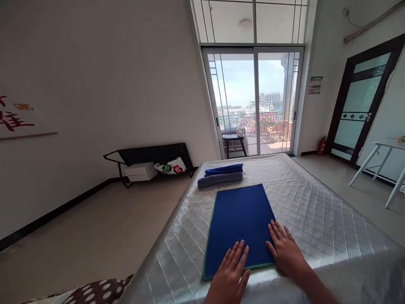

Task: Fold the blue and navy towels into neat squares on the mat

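Observation:
A blue cloth (240,219) with a green edge lies spread flat on the silvery quilted bed cover (177,253). My left hand (230,270) rests on its near edge, fingers stretched forward and apart. On the cloth's right side lies my right hand (283,245), open, its fingertips touching the blue fabric near the border. Neither hand grips anything. Beyond the cloth sit a rolled or folded grey-blue cloth (218,180) and a folded bright blue cloth (224,169), one behind the other.
Against the left wall stands a low black rack (155,154) with white boxes (139,172) and a printed bag (172,166). A glass sliding door (256,105) is ahead. To the right are a white table (390,145) and a fire extinguisher (322,146). Brown spotted fabric (101,292) lies lower left.

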`<state>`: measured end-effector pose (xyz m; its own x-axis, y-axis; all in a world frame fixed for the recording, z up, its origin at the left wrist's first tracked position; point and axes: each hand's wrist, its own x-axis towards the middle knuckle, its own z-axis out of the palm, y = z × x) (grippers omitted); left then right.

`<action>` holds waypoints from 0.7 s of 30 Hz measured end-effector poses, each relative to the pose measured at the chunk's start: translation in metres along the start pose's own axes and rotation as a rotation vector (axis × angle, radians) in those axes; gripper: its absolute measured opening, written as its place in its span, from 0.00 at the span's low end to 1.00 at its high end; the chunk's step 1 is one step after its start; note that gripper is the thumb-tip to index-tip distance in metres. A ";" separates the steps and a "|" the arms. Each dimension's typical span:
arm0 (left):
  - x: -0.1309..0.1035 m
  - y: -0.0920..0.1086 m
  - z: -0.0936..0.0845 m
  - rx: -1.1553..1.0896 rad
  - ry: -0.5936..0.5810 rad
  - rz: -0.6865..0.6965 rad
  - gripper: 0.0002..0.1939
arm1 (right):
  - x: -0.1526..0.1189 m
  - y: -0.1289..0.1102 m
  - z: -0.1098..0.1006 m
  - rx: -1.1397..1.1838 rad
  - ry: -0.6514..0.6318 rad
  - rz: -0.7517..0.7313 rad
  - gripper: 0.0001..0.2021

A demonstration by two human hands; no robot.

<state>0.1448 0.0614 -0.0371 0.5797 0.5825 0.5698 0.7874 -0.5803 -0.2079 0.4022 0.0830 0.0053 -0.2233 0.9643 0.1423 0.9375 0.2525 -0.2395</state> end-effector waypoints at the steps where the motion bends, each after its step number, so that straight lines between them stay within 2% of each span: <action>1: 0.003 0.007 -0.001 -0.005 0.042 0.075 0.29 | -0.005 0.001 -0.001 -0.024 0.041 -0.037 0.28; 3: 0.004 0.016 -0.003 0.008 0.137 0.195 0.29 | -0.019 0.002 -0.007 -0.066 0.095 -0.118 0.25; 5: 0.001 0.019 -0.002 0.032 0.207 0.251 0.30 | -0.036 0.002 -0.016 -0.088 0.088 -0.187 0.23; 8: -0.004 0.019 -0.005 0.052 0.235 0.232 0.29 | -0.056 0.001 -0.033 -0.060 0.031 -0.228 0.20; 11: -0.002 0.019 -0.016 0.049 0.227 0.221 0.27 | -0.065 0.004 -0.044 0.020 0.026 -0.217 0.18; 14: 0.009 0.023 -0.033 -0.011 0.176 0.210 0.24 | -0.066 0.008 -0.045 0.074 0.047 -0.224 0.17; 17: 0.035 0.040 -0.046 -0.119 0.047 0.104 0.22 | -0.067 0.010 -0.041 0.100 0.057 -0.257 0.17; 21: 0.076 0.073 -0.044 -0.207 -0.141 -0.039 0.18 | -0.070 0.010 -0.041 0.135 0.049 -0.264 0.18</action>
<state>0.2372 0.0382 0.0264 0.5845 0.6719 0.4548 0.7585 -0.6516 -0.0122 0.4384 0.0152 0.0318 -0.4386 0.8595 0.2625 0.8037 0.5058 -0.3134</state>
